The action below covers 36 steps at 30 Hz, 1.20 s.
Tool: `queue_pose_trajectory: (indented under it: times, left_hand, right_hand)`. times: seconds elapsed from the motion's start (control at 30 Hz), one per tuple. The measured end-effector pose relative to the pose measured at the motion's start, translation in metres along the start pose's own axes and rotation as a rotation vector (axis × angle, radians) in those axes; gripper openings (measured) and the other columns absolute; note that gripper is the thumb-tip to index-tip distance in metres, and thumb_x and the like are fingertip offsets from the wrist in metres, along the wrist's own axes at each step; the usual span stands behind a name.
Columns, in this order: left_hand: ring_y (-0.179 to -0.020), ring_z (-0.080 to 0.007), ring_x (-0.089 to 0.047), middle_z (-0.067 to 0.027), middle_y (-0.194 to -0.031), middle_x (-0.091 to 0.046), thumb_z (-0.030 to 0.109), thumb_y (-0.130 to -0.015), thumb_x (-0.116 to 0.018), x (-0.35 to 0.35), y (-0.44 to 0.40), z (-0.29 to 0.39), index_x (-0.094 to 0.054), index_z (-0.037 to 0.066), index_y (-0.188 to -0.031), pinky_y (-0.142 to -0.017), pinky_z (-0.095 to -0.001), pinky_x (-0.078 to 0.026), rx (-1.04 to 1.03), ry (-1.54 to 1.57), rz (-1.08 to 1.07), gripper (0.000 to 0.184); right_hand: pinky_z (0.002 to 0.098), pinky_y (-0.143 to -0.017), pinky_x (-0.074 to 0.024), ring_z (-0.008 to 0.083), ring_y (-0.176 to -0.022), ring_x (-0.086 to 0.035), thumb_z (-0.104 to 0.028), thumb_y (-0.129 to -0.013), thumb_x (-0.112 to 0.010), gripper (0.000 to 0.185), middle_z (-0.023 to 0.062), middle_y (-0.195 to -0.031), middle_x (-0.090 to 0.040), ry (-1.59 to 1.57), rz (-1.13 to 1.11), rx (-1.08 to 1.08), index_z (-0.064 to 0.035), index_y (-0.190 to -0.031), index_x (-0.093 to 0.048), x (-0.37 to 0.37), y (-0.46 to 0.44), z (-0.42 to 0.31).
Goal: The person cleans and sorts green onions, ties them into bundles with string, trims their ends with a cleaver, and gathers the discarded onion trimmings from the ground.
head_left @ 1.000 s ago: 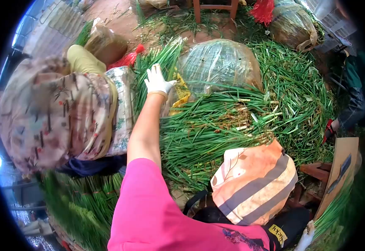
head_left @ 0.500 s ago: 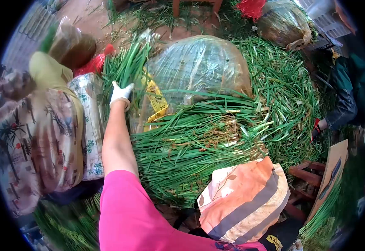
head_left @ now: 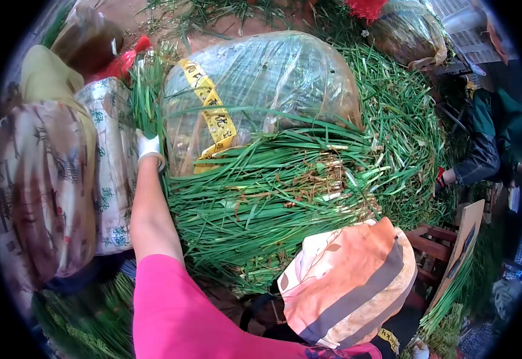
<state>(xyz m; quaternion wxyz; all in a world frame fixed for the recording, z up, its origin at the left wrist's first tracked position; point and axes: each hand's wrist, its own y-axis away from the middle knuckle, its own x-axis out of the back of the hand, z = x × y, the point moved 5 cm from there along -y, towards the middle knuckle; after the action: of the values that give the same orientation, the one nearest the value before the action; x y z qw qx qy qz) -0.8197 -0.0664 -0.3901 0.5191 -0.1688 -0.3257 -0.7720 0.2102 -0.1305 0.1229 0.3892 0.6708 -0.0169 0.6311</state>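
Co-worker (head_left: 45, 191) close at far left; arms could bump. Left hand (head_left: 149, 146), gloved, at near end of green stalk bundle (head_left: 147, 99) beside plastic-wrapped bale (head_left: 273, 72); fingers hidden, can't tell closure. Loose grip could scatter stalks; tangled heap (head_left: 243, 209) could snag them. Right hand (head_left: 420, 351) mostly cut off, can't tell.

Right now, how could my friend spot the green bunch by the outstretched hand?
Find the bulging bale wrapped in clear plastic. Left of it, just beyond the white-gloved left hand, is a narrow bunch of long green leaves. Its leaves run up the picture; the wide green leaf pile's run sideways.
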Motion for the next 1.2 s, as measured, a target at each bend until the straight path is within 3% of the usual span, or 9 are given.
queue_pose_trajectory:
  times: [0.13,0.23,0.33,0.4,0.5,0.57,0.63,0.83,1.2]
  left_hand:
    - [-0.123,-0.0346,-0.046,-0.0201,-0.136,-0.045,0.038,-0.076,-0.066,-0.014,0.0,-0.031,-0.031,0.008,-0.142,-0.099,-0.0381,-0.039,0.171,0.049,-0.007,0.08]
    - [-0.123,-0.0358,-0.045,-0.0223,-0.135,-0.044,0.026,-0.089,-0.047,-0.018,0.025,-0.032,-0.033,0.009,-0.14,-0.101,-0.041,-0.038,0.081,-0.599,0.078,0.056]
    - [-0.13,-0.0316,-0.039,-0.0106,-0.145,-0.037,0.037,-0.099,-0.025,-0.04,-0.009,-0.089,-0.03,0.009,-0.142,-0.105,-0.0436,-0.034,0.229,-0.327,0.119,0.052]
    - [-0.131,-0.026,-0.038,-0.0118,-0.143,-0.038,0.039,-0.098,-0.03,-0.053,-0.027,-0.1,-0.03,0.007,-0.142,-0.106,-0.0394,-0.032,-0.173,-1.442,-0.111,0.054]
    - [-0.127,-0.0284,-0.043,-0.0146,-0.14,-0.042,0.031,-0.093,-0.044,-0.057,-0.088,-0.166,-0.034,0.006,-0.139,-0.102,-0.0382,-0.036,-0.093,-0.482,0.077,0.053]
    - [-0.119,-0.0304,-0.05,-0.0164,-0.13,-0.052,0.048,-0.086,-0.05,-0.044,-0.066,-0.139,-0.051,0.001,-0.125,-0.096,-0.0406,-0.041,0.131,-0.633,-0.132,0.061]
    - [-0.111,-0.0322,-0.056,-0.0178,-0.123,-0.058,0.057,-0.082,-0.052,-0.025,-0.014,-0.094,-0.059,-0.001,-0.118,-0.091,-0.0436,-0.044,0.439,-0.529,-0.205,0.069]
    - [-0.121,-0.0328,-0.047,-0.017,-0.13,-0.053,0.053,-0.088,-0.038,-0.059,-0.047,-0.153,-0.057,0.005,-0.12,-0.1,-0.0403,-0.037,-0.137,-0.651,-0.08,0.06]
    - [-0.113,-0.0316,-0.051,-0.0181,-0.128,-0.053,0.046,-0.078,-0.061,-0.047,0.01,-0.118,-0.052,0.0,-0.123,-0.093,-0.0432,-0.038,0.598,0.012,-0.315,0.065]
  right_hand:
    - [0.0308,-0.08,-0.0462,0.0235,-0.084,-0.06,-0.017,-0.087,-0.057,0.026,0.0151,-0.097,-0.063,-0.062,-0.023,-0.175,-0.0026,-0.107,-0.065,-0.007,0.03,-0.026]
    - [0.0298,-0.068,-0.0466,0.0188,-0.073,-0.059,-0.019,-0.087,-0.059,0.022,0.0093,-0.083,-0.063,-0.246,-0.08,-0.301,-0.0035,-0.1,-0.066,-0.02,0.039,0.006]
    - [0.0284,-0.057,-0.045,0.0141,-0.062,-0.055,-0.025,-0.086,-0.062,0.022,0.0041,-0.071,-0.061,-0.189,-0.105,-0.283,-0.0044,-0.093,-0.068,-0.026,0.04,0.06]
    - [0.027,-0.051,-0.0413,0.011,-0.056,-0.051,-0.033,-0.085,-0.066,0.028,0.0012,-0.065,-0.059,0.152,-0.094,-0.089,-0.0051,-0.088,-0.068,-0.028,0.03,0.137]
    - [0.0299,-0.051,-0.0406,0.0118,-0.054,-0.049,-0.041,-0.085,-0.065,0.037,0.0026,-0.066,-0.061,0.067,-0.057,-0.285,-0.0033,-0.083,-0.068,-0.021,0.058,0.099]
    - [0.0352,-0.053,-0.0434,0.02,-0.054,-0.054,-0.032,-0.087,-0.06,0.028,0.0101,-0.067,-0.063,0.07,-0.042,-0.323,-0.0055,-0.081,-0.068,-0.02,0.054,0.125]
    - [0.038,-0.055,-0.047,0.0268,-0.059,-0.059,-0.014,-0.083,-0.055,0.013,0.0147,-0.07,-0.064,0.666,-0.059,0.393,-0.0077,-0.079,-0.066,-0.02,0.034,0.163]
    - [0.0437,-0.065,-0.0516,0.0337,-0.074,-0.064,-0.007,-0.083,-0.048,0.018,0.0178,-0.083,-0.065,0.831,-0.104,0.228,-0.0087,-0.087,-0.066,-0.004,0.029,0.116]
    - [0.041,-0.066,-0.0523,0.0286,-0.078,-0.064,-0.01,-0.082,-0.05,0.016,0.0161,-0.084,-0.066,0.725,-0.044,0.159,-0.011,-0.084,-0.065,-0.005,-0.006,0.127]
